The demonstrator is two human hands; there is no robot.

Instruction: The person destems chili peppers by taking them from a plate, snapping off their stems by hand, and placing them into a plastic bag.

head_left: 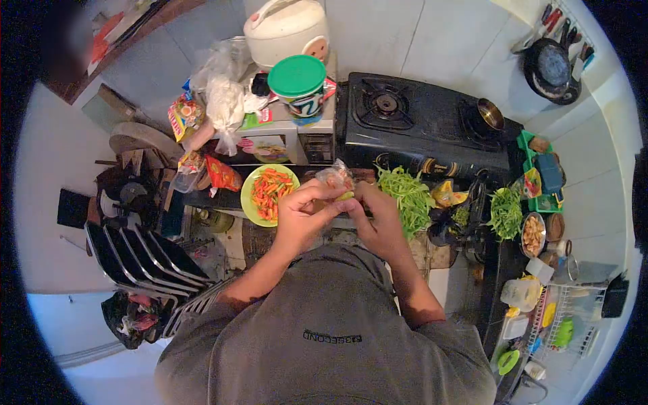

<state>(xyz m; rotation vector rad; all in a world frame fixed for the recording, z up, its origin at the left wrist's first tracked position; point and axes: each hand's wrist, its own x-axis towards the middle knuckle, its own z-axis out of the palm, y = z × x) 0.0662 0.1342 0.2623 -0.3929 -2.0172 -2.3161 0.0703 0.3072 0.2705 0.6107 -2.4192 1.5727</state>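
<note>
Head view: the left hand (pixel 297 212) and right hand (pixel 379 223) seem to pinch a small yellow-green piece (pixel 345 196), work wanting steady fingertips. Just beyond them shows a plastic bag (pixel 335 177); chopped chillies (pixel 271 190) sit left, cut greens (pixel 406 200) right.

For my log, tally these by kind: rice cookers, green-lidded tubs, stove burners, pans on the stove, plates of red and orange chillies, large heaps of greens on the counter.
Rice cooker: 1
Green-lidded tub: 1
Stove burners: 2
Pan on the stove: 1
Plate of chillies: 1
Large heaps of greens: 2
Total: 8
</note>
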